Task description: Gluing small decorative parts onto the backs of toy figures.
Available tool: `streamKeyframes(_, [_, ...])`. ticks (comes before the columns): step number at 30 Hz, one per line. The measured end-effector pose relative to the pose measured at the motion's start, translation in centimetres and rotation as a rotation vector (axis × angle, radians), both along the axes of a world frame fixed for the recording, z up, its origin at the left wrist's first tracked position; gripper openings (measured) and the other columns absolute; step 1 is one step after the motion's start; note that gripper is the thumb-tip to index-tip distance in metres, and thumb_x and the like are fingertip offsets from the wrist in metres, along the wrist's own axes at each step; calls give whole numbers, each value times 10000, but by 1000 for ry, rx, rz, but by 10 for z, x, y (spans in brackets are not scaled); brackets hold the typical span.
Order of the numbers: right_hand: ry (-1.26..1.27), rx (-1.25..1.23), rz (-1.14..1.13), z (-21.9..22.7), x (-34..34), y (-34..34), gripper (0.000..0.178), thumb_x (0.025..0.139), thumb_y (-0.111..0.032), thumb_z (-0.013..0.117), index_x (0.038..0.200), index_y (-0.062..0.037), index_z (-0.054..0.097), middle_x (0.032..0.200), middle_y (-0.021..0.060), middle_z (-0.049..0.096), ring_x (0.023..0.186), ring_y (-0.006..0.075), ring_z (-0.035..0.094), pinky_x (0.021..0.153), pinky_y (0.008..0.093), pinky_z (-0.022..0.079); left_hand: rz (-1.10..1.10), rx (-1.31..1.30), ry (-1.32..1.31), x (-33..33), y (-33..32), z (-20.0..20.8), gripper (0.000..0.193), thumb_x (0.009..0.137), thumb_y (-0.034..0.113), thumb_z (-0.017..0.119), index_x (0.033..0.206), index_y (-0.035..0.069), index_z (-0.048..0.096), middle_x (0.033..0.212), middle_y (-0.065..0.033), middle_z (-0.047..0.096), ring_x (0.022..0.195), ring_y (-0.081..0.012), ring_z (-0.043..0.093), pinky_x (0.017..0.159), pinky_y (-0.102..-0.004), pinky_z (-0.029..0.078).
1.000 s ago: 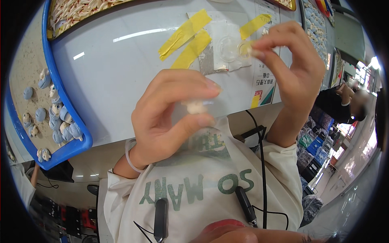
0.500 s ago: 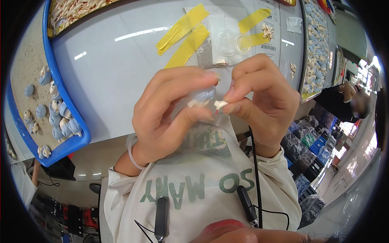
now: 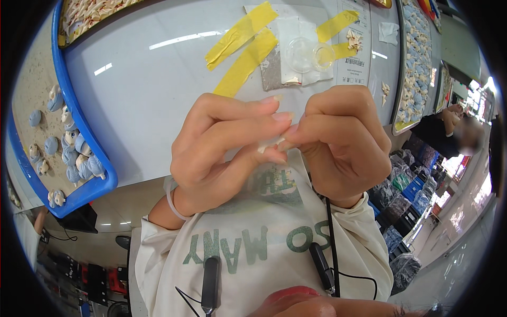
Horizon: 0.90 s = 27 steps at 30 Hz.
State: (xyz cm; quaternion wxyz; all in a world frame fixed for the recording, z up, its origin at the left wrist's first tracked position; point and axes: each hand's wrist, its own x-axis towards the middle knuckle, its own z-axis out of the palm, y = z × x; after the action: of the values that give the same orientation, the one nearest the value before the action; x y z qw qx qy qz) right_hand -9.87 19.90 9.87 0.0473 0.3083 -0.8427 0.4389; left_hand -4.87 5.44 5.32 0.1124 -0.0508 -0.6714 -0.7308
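My left hand (image 3: 224,142) is closed, its thumb and fingers pinching a small blue-and-cream figurine piece. Fingers cover nearly all of that piece now; only a pale bit (image 3: 272,143) shows at the fingertips. My right hand (image 3: 343,142) meets it there, thumb and index finger pressed together on a small cream part that is mostly hidden. The fingertips of both hands touch or almost touch above the front of the table. Whether the two pieces are joined I cannot tell.
At left stands a blue-rimmed tray (image 3: 108,182) with blue-and-cream pieces. A tray of cream parts (image 3: 95,16) lies far left, another of blue-and-cream pieces (image 3: 414,68) at right. Yellow tape strips (image 3: 243,34), a clear round dish (image 3: 300,55) and small cream parts (image 3: 355,41) lie ahead.
My right hand has moved left, bringing the cream part against the piece in my left hand. My left fingers have closed around, and the blue piece has gone out of sight.
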Motion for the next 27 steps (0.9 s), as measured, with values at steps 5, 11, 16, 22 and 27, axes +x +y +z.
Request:
streamKeyframes(5, [-10, -79, -25, -4, 6, 0, 147, 578, 68, 676, 688, -1, 608, 666, 85, 544, 584, 137, 481, 516, 229, 368, 30, -7, 12, 1, 2, -2, 320, 617, -19, 708, 927, 16, 639, 890, -122, 588, 791, -159, 575, 582, -218, 459])
streamKeyframes(11, [-197, -118, 51, 4, -12, 13, 169, 586, 75, 653, 743, 23, 621, 672, 86, 552, 593, 140, 502, 524, 214, 373, 11, 45, -46, 4, 1, -2, 331, 635, 18, 709, 955, 11, 624, 940, -134, 591, 826, -195, 571, 686, -263, 461])
streamKeyframes(16, [-187, 9, -566, 2, -60, 84, 119, 651, 9, 663, 764, -7, 629, 746, 17, 599, 651, 70, 528, 595, 191, 418, -61, -11, -5, -4, 3, -1, 321, 650, 43, 710, 952, -7, 617, 969, -128, 583, 862, -209, 565, 727, -273, 455])
streamKeyframes(22, [-84, 321, -300, -7, -85, 86, 111, 674, -32, 636, 781, -5, 626, 738, 29, 593, 642, 93, 518, 578, 213, 406, -66, 99, -45, -2, 6, -5, 354, 648, 45, 720, 966, -11, 576, 1004, -140, 520, 909, -215, 540, 775, -295, 443])
streamKeyframes(27, [-43, 387, -185, -14, -86, 79, 67, 688, -19, 595, 752, -4, 602, 729, 71, 567, 630, 167, 528, 569, 252, 413, -78, 107, -64, -4, 7, -6, 345, 662, 13, 706, 970, -7, 552, 1006, -136, 495, 923, -216, 531, 793, -299, 438])
